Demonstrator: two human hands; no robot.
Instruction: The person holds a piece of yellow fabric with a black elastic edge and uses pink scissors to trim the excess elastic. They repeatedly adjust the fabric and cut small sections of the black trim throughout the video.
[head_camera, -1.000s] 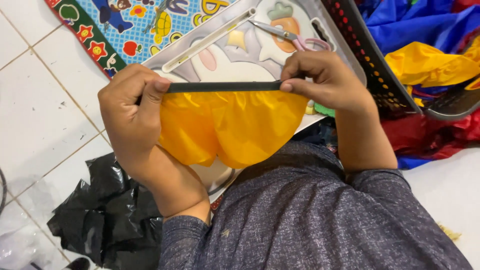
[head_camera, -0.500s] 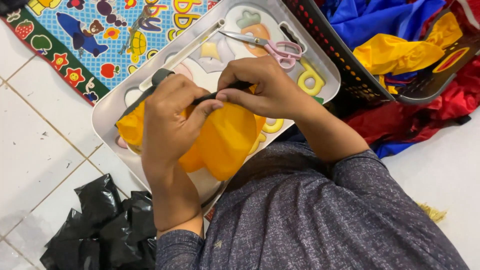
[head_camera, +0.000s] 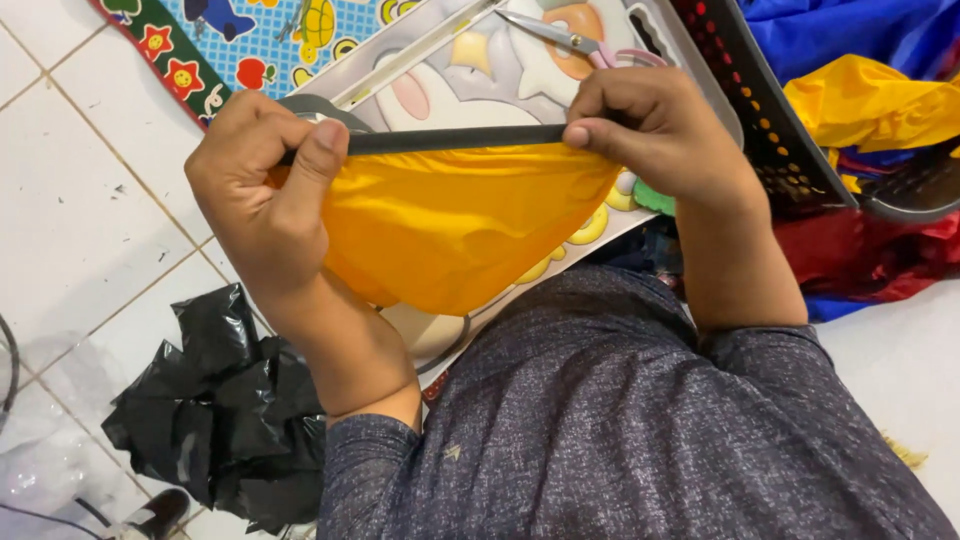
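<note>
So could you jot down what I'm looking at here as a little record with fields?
Left hand: grip pinches one end of the black band
Right hand: grip pinches the other end
Band: pulled straight between both hands
Yellow fabric: hangs from the band
Beneath: picture tray with scissors
Floor: white tiles, crumpled black plastic bag
Right side: black basket of coloured cloth

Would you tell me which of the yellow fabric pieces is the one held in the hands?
The yellow cloth with the dark elastic band, stretched between the left hand and right hand. The other yellow fabric lies untouched in the black perforated basket.
</note>
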